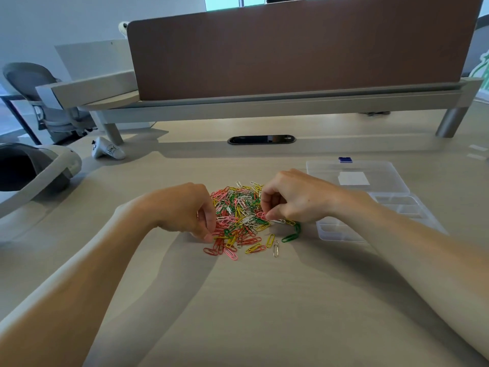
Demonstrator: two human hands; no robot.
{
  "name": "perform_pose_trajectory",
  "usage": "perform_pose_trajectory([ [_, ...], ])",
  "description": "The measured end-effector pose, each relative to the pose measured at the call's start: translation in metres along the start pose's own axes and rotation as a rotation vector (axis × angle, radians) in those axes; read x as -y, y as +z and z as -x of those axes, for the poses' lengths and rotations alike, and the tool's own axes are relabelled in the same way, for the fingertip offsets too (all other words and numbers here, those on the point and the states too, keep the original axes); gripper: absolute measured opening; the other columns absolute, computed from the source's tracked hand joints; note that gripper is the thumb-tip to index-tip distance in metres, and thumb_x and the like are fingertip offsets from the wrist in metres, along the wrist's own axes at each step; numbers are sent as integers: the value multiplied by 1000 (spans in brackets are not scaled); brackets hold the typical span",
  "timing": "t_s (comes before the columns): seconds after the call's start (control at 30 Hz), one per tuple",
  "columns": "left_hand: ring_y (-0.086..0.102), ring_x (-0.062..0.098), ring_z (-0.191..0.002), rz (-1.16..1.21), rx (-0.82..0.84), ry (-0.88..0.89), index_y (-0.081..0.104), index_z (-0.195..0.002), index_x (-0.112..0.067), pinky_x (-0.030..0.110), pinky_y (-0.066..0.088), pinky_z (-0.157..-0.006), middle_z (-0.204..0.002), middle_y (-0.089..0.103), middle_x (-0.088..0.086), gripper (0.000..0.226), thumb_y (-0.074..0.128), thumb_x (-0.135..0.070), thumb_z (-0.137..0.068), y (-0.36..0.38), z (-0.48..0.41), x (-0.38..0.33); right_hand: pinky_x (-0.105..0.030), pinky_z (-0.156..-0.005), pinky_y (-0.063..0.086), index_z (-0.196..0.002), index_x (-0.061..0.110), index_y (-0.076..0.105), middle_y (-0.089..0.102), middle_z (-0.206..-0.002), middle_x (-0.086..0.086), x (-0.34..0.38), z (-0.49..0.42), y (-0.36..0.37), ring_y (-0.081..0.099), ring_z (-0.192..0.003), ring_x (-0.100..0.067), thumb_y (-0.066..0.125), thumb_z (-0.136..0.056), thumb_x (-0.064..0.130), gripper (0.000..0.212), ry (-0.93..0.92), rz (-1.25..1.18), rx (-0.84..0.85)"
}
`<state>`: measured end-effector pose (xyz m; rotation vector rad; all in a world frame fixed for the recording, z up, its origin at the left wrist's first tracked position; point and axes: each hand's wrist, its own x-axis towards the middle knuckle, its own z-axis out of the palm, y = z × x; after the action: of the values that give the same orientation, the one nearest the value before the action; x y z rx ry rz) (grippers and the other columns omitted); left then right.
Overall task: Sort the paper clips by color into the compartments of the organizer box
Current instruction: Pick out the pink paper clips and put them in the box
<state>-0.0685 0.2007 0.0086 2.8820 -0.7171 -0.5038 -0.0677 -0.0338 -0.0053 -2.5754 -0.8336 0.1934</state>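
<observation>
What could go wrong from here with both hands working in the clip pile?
The pile is a tangled mix of colours, so a lifted clip may drag others along. The forearm of the right hand crosses the organizer box; a sweep could nudge it or scatter the stray clips.

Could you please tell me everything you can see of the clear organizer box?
The organizer box is clear plastic and lies open on the desk, right of the paper clips. Its lid is folded back flat on the far side, with a white label and a blue latch at its far edge. Dividers split the nearer base into compartments; no clips show inside. The right forearm crosses its near part; contact is unclear.
</observation>
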Motion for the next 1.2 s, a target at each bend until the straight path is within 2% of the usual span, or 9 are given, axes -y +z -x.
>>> perform_pose_trajectory([
  [0.2, 56, -9, -60, -14, -62, -23, 70, -69, -32, 8, 40, -57, -62, 65, -18, 11, 79, -28, -76, 3, 2, 1, -30, -69, 54, -79, 23, 68, 69, -78, 4, 1, 1, 0, 62, -71, -6, 73, -85, 17, 9, -9, -2, 9],
  [0.4, 60, -5, -61, 41, -94, -27, 72, -78, -28, 8, 42, -59, -67, 70, -13, 9, 79, -22, -76, 6, 2, 5, -30, -68, 53, -79, 24, 68, 68, -76, 5, 0, 2, -2, 62, -71, -8, 73, -85, 17, 11, -6, -15, 0],
  [0.6, 58, -7, -63, 49, -94, -23, 73, -77, -30, 15, 46, -65, -66, 67, -18, 7, 78, -25, -77, 7, 2, 3, -31, -70, 54, -80, 22, 68, 69, -79, 4, -1, 1, 0, 62, -73, -9, 73, -85, 16, 9, -10, -18, 8],
  [0.77, 62, 0, -71, 25, -44, -7, 73, -79, -28, 24, 51, -73, -75, 70, -13, 2, 75, -28, -80, 6, 6, 8, -29, -68, 53, -79, 23, 68, 68, -77, 5, -1, 2, -1, 61, -70, -6, 73, -85, 16, 10, -7, -24, 7],
  [0.83, 62, 3, -71, 46, -75, 16, 72, -78, -27, 26, 52, -74, -75, 70, -11, 4, 74, -28, -81, 5, 8, 11, -28, -68, 52, -79, 22, 68, 68, -77, 5, -1, 3, -2, 61, -70, -7, 73, -85, 16, 9, -6, -24, 6],
  [0.93, 63, 3, -71, 179, -122, 124, 73, -78, -24, 17, 49, -68, -73, 70, -13, 4, 76, -27, -79, 6, 13, 6, -27, -67, 52, -78, 23, 68, 68, -76, 5, -1, 3, -3, 60, -69, -6, 73, -85, 16, 11, -2, -27, 3],
  [1.0, 66, 4, -72, 280, -57, 204, 74, -81, -20, 14, 49, -68, -75, 72, -12, 3, 76, -20, -79, 9, 16, -5, -27, -67, 52, -78, 23, 67, 67, -76, 5, 0, 4, -4, 60, -70, -6, 72, -85, 16, 11, -4, -26, 5],
  [1.2, 66, 1, -70, 262, 31, 239, 76, -91, -24, 10, 47, -66, -77, 72, -13, 14, 78, -19, -78, 17, 13, -17, -28, -69, 54, -82, 21, 69, 68, -78, 5, 0, 5, -5, 62, -73, -8, 72, -85, 16, 7, -7, -31, 5],
])
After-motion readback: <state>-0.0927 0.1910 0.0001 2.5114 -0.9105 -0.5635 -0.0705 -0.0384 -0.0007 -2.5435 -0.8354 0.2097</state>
